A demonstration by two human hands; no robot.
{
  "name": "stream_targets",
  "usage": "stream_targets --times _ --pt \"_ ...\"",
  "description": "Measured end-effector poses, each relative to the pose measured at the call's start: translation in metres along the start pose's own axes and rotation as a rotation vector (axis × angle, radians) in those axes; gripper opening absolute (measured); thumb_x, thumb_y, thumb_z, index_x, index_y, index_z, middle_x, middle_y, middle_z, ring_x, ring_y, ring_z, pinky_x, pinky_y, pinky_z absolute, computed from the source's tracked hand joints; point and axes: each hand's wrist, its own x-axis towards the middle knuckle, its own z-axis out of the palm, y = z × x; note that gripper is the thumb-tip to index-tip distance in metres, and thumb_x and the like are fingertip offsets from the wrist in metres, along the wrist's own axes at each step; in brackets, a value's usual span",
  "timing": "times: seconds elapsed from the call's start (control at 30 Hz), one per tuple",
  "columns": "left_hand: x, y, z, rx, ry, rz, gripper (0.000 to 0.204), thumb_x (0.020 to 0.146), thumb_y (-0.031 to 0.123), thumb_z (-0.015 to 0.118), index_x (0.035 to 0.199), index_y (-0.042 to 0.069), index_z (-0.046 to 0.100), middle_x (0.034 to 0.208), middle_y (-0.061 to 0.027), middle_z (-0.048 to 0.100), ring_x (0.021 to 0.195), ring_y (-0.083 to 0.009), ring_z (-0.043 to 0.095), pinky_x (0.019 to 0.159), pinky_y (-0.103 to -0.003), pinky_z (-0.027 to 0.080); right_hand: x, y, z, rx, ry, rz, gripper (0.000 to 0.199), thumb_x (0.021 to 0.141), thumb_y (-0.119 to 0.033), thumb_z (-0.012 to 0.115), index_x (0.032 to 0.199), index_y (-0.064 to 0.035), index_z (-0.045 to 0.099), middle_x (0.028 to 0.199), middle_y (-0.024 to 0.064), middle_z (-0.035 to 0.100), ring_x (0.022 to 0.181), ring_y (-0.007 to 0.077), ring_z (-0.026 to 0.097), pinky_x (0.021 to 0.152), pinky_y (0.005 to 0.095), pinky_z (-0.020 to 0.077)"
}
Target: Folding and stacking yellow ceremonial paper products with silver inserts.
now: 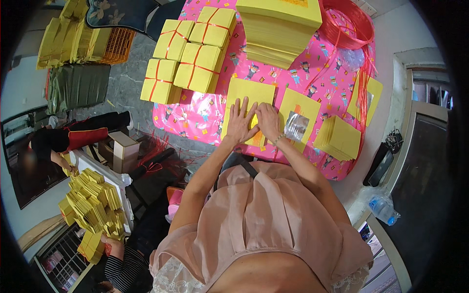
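In front of me a yellow paper sheet [249,93] lies flat on the table, with a shiny golden patch [254,122] showing between my hands. My left hand [239,123] is spread over the sheet's left part, palm down. Beside it my right hand [267,121] presses on the sheet's right side, fingers bent and close together; whether anything is pinched under them is hidden. Just right of that hand lies another yellow sheet [288,105] bearing a silver foil piece [296,127]. Farther right sits a low stack of yellow paper [338,138].
A pink patterned cloth [195,115] covers the table. Behind stand a tall yellow paper stack [278,44] and several bundles [198,66] tied with red string. A red string coil [347,29] hangs down at right. Two other people work around a white table [122,193] at left.
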Motion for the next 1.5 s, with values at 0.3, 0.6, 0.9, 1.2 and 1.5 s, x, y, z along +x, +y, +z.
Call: stream_targets --times 0.3,0.6,0.9,1.2,1.5 --pt "-0.008 -0.021 -0.005 -0.065 0.020 0.074 0.090 0.082 0.060 0.053 0.150 0.007 0.028 0.154 -0.0238 0.023 0.144 -0.0435 0.017 0.116 -0.052 0.018 -0.001 0.004 0.005 -0.124 0.029 -0.045 0.017 0.086 -0.016 0.064 0.090 -0.0049 0.052 0.086 0.0136 0.055 0.087 0.0319 0.057 0.076 0.0428 0.0468" --pt "-0.019 -0.038 -0.008 -0.078 0.028 0.088 0.085 0.085 0.057 0.054 0.150 0.008 0.030 0.154 -0.0253 0.022 0.143 -0.0430 0.018 0.117 -0.049 0.019 0.002 -0.006 0.001 -0.118 0.026 0.030 0.023 0.082 -0.019 0.070 0.089 -0.0058 0.052 0.085 0.0132 0.056 0.085 0.0322 0.058 0.075 0.0423 0.0470" --pt "-0.017 -0.035 -0.014 -0.099 0.053 0.071 0.079 0.085 0.052 0.055 0.147 0.007 0.035 0.152 -0.0251 0.027 0.142 -0.0433 0.021 0.116 -0.049 0.021 0.007 -0.008 -0.009 -0.095 -0.070 0.044 0.030 0.080 -0.020 0.072 0.099 -0.0058 0.054 0.090 0.0134 0.056 0.092 0.0329 0.059 0.078 0.0427 0.0487" --pt "-0.010 0.023 -0.005 -0.491 0.595 -0.338 0.034 0.087 0.013 0.063 0.114 -0.002 0.050 0.109 -0.0221 0.054 0.102 -0.0325 0.055 0.085 -0.043 0.046 0.011 0.005 -0.015 -0.449 -0.080 -0.374 0.030 0.081 -0.023 0.068 0.103 -0.0083 0.055 0.093 0.0068 0.052 0.086 0.0238 0.056 0.073 0.0375 0.0469" --pt "0.028 0.019 0.027 -1.468 0.511 -0.821 0.031 0.087 0.020 0.071 0.104 -0.001 0.056 0.081 -0.0035 0.063 0.066 -0.0125 0.061 0.056 -0.026 0.049 0.011 -0.003 -0.025 -0.466 -0.005 -0.581 0.026 0.082 -0.020 0.068 0.105 -0.0091 0.064 0.087 0.0050 0.055 0.082 0.0226 0.054 0.068 0.0370 0.0437"
